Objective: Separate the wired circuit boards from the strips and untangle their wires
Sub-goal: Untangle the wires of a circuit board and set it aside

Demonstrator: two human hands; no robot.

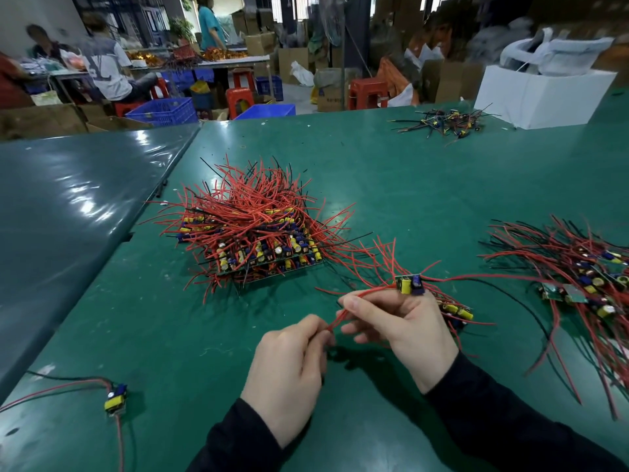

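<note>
My right hand [405, 321] holds a small circuit board [410, 284] with a yellow capacitor and a blue part, raised just above the green table [391, 178]. Red wires run from that board leftward to my left hand [292, 356], which pinches their ends [332, 325]. Under my right hand lies a short strip of boards [457, 311] with red wires fanning out. A big stack of board strips [258, 233], bristling with red and black wires, stands in the middle of the table. Separated boards with long wires form a heap [585, 277] at the right.
One loose board [115, 398] with red and black wires lies near the front left. A small tangle of wired parts [446, 122] sits at the far right beside a white box [537, 93]. A second, darker table [68, 206] adjoins on the left. People work at benches behind.
</note>
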